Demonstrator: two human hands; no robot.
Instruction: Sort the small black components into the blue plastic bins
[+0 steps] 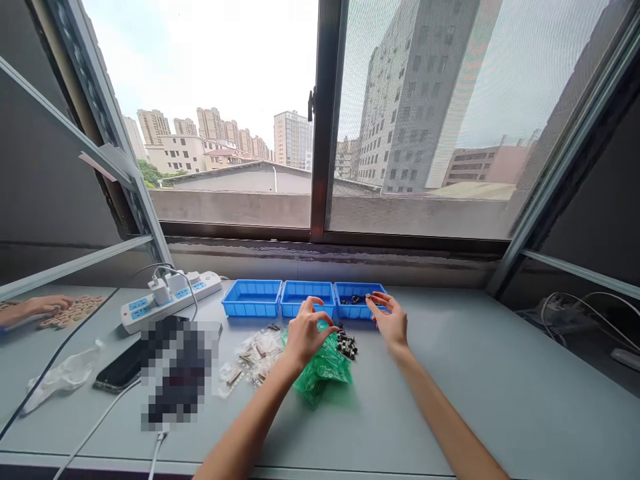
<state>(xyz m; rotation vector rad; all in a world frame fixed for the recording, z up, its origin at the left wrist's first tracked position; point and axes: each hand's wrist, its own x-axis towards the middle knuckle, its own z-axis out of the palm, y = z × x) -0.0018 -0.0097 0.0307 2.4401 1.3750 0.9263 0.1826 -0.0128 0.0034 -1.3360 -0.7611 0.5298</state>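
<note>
My left hand (311, 337) hovers over a crumpled green plastic bag (327, 367), in front of the middle blue bin (307, 287). Its fingers are curled but apart, with nothing visible in them. At the right rim of the right blue bin (345, 311), my right hand (393, 320) has thumb and fingertips close together; whatever is between them is too small to make out. Small dark parts (356, 299) lie in that bin. A pile of small black and silvery parts (347, 345) rests beside the green bag, between my hands.
Small clear bags (260, 350) with parts lie left of the green bag. The left blue bin (253, 311) stands near a white power strip (200, 288). A phone (120, 365), cables and clear plastic (65, 377) lie left. Another person's hand (45, 307) touches small tan pieces (77, 312).
</note>
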